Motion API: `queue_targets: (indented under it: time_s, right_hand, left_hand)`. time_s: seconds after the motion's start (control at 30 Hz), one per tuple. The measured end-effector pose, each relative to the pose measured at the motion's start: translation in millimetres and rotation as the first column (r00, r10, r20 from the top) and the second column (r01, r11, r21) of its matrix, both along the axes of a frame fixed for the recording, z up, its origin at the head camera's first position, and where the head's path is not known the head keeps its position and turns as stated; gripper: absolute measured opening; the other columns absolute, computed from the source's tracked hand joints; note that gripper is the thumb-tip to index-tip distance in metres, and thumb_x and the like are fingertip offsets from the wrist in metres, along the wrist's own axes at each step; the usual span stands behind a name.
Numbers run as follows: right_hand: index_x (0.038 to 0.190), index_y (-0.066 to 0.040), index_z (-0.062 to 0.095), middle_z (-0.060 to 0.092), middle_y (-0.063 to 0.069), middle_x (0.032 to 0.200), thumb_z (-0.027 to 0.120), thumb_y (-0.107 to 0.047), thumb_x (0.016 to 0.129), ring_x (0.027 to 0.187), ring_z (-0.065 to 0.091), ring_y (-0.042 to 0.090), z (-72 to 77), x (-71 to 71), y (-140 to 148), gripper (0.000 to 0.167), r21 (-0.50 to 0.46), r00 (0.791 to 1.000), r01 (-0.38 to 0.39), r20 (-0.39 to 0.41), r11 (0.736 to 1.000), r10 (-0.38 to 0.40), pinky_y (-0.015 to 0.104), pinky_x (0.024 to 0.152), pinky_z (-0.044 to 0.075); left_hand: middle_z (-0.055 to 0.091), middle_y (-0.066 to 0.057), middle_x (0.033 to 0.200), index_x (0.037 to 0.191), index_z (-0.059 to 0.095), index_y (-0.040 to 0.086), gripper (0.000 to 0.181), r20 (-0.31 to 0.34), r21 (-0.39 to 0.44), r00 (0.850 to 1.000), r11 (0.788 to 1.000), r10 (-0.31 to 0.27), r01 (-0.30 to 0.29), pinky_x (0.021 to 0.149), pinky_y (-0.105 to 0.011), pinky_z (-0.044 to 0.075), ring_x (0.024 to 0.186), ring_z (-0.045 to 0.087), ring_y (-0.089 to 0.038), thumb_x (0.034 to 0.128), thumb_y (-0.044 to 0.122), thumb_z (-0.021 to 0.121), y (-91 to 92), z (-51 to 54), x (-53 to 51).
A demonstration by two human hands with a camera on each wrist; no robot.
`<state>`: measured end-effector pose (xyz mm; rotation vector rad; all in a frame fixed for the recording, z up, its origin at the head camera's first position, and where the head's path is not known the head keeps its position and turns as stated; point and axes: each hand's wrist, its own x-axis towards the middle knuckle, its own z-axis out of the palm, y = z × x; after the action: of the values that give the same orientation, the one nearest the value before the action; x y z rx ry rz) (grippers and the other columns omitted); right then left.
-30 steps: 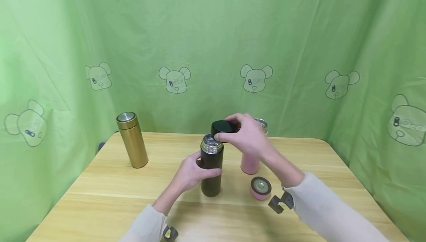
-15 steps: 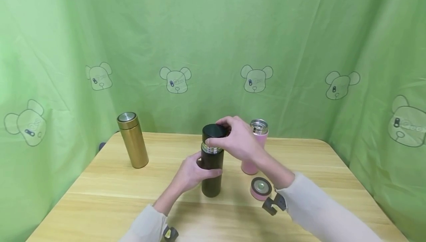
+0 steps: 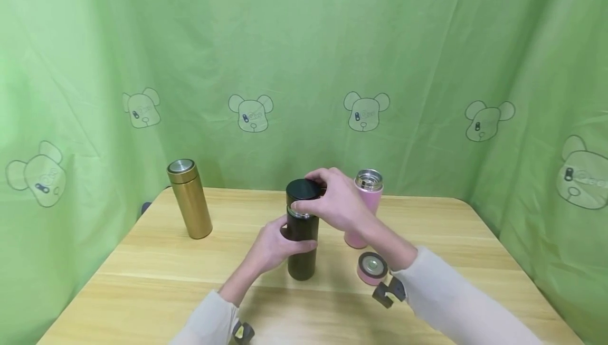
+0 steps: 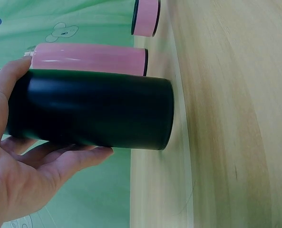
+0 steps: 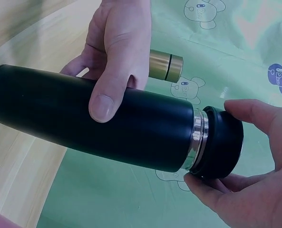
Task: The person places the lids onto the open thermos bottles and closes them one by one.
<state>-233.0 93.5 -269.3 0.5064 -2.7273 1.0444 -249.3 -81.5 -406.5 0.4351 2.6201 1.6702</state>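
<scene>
A black thermos bottle (image 3: 302,250) stands upright near the middle of the table, its body gripped by my left hand (image 3: 272,249). Thumb and fingers of that hand wrap round it, as the left wrist view also shows. My right hand (image 3: 339,202) pinches the black lid (image 5: 223,142) at its sides. The lid sits over the bottle's mouth, and a band of the silver threaded neck (image 5: 198,137) shows between lid and body in the right wrist view. Behind my right hand stands a pink thermos bottle (image 3: 369,197) with its mouth uncovered.
A pink lid (image 3: 372,268) lies on the wooden table (image 3: 142,292) with its inner side up, near my right wrist. To the left stands a gold thermos bottle (image 3: 191,202) with its lid on. A green curtain (image 3: 304,49) surrounds the table's back and sides.
My right hand has brought the black lid left and down from beside the bottle's open mouth onto its neck. The left hand and the black bottle have stayed in place.
</scene>
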Motion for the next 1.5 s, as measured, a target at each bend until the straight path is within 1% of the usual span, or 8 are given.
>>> queue_targets:
  time_s: [0.13,0.33,0.57,0.8,1.0,1.27,1.4,1.5]
  right_hand:
    - [0.129,-0.014,0.065,0.062,0.005,0.118,0.085,-0.044,0.072,0.107,0.058,0.024,-1.4,-1.2,0,0.068,0.013,1.0,-0.007,-0.014,1.0,0.007,0.042,0.09,0.051]
    - [0.128,-0.014,0.065,0.062,0.004,0.114,0.086,-0.043,0.071,0.103,0.059,0.023,-5.0,-1.8,0,0.066,0.017,1.0,0.0,0.0,1.0,0.0,0.04,0.088,0.052]
    - [0.127,-0.013,0.066,0.062,0.006,0.112,0.085,-0.041,0.074,0.102,0.059,0.023,-8.8,-1.9,0,0.062,0.022,1.0,-0.015,0.0,1.0,0.015,0.04,0.087,0.051]
    - [0.126,-0.014,0.066,0.061,0.004,0.112,0.087,-0.042,0.072,0.103,0.058,0.023,-10.4,0.2,-1,0.064,-0.007,1.0,0.011,0.0,1.0,-0.011,0.04,0.089,0.05]
    - [0.118,-0.013,0.06,0.059,0.004,0.113,0.088,-0.042,0.071,0.102,0.057,0.022,-13.3,0.3,-5,0.062,-0.071,0.999,0.04,0.034,0.997,-0.037,0.036,0.086,0.051]
    - [0.115,-0.013,0.053,0.057,0.006,0.11,0.086,-0.047,0.073,0.098,0.058,0.022,-16.8,-1.0,-7,0.063,-0.041,0.999,0.041,0.007,0.998,-0.041,0.034,0.079,0.053]
    - [0.12,-0.011,0.054,0.058,0.006,0.112,0.086,-0.048,0.074,0.101,0.057,0.023,-15.6,-0.1,-6,0.067,-0.019,0.999,0.031,0.014,0.999,-0.031,0.036,0.082,0.052]
    - [0.136,-0.011,0.05,0.057,0.009,0.121,0.085,-0.051,0.076,0.107,0.057,0.025,-11.6,1.3,-4,0.081,0.022,0.999,0.014,0.049,1.0,-0.015,0.039,0.087,0.052]
  left_hand:
    - [0.075,0.007,0.102,0.116,0.068,0.025,0.057,-0.009,0.004,1.0,1.0,0.0,0.0,0.09,-0.041,0.055,0.095,0.07,-0.013,0.0714,0.055,0.086,-0.7,-0.3,-0.7]
    - [0.075,0.007,0.104,0.118,0.068,0.025,0.057,0.004,0.017,1.0,1.0,-0.012,0.011,0.091,-0.041,0.055,0.096,0.07,-0.013,0.0719,0.055,0.086,-0.7,0.7,0.5]
    - [0.075,0.006,0.103,0.118,0.068,0.024,0.058,0.002,0.015,1.0,1.0,-0.012,0.012,0.09,-0.041,0.055,0.095,0.07,-0.013,0.0723,0.054,0.086,-0.9,0.7,1.2]
    - [0.075,0.007,0.102,0.118,0.068,0.025,0.057,-0.005,0.013,1.0,1.0,-0.013,0.013,0.089,-0.04,0.055,0.093,0.07,-0.012,0.0727,0.055,0.086,-0.6,0.2,1.7]
    - [0.075,0.007,0.102,0.118,0.067,0.027,0.056,-0.022,0.004,1.0,1.0,-0.013,0.013,0.088,-0.038,0.055,0.093,0.07,-0.012,0.0732,0.055,0.085,-0.7,0.2,1.9]
    - [0.075,0.008,0.103,0.118,0.067,0.027,0.055,-0.025,0.006,1.0,1.0,-0.014,0.014,0.088,-0.038,0.055,0.095,0.07,-0.012,0.0733,0.055,0.085,-1.2,0.5,2.1]
    - [0.075,0.008,0.103,0.118,0.067,0.027,0.056,-0.028,0.0,1.0,1.0,-0.008,0.008,0.089,-0.039,0.055,0.095,0.07,-0.012,0.0731,0.055,0.085,-1.4,0.7,2.5]
    - [0.075,0.007,0.104,0.119,0.067,0.027,0.057,-0.027,0.002,1.0,1.0,-0.013,0.013,0.089,-0.039,0.056,0.096,0.07,-0.012,0.0732,0.055,0.085,-1.3,0.5,2.8]
